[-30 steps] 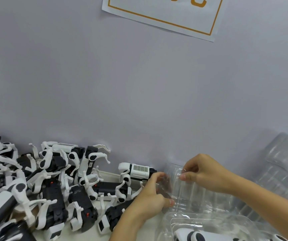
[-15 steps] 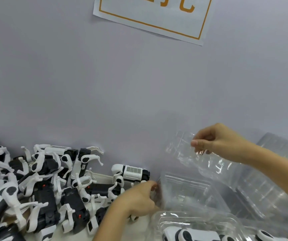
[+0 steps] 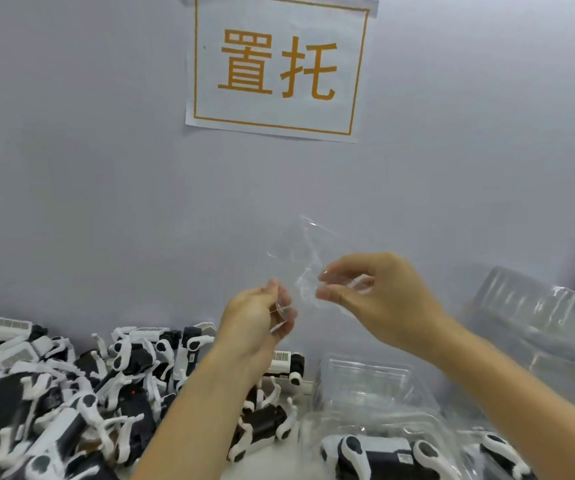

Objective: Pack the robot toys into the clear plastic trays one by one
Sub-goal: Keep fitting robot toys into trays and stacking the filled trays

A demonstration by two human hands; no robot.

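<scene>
Both hands were raised in front of the wall, each pinching an edge of one clear tray held in the air between them. Left hand gripped the tray's lower left edge with curled fingers; right hand pinched the right side between thumb and forefinger. The tray was very transparent and partly blurred, so its exact shape and whether it was one piece or two stuck together could not be told. No toy was in it.

Below the hands, an empty tray sat on the bench just right of the left forearm. Nearer the camera, a packed tray already held a black-and-white robot toy, and another toy in plastic showed at the lower right edge. So at least two looked packed.

Left of the forearm lay a large pile of loose robot toys, jumbled on each other, still unpacked. A stack of spare trays stood at the right against the wall. A paper sign with orange characters hung above.

Judgement: task early to mid, most toys still left. Current step looked like readying a fresh tray; a toy pick from the pile would likely come next.
</scene>
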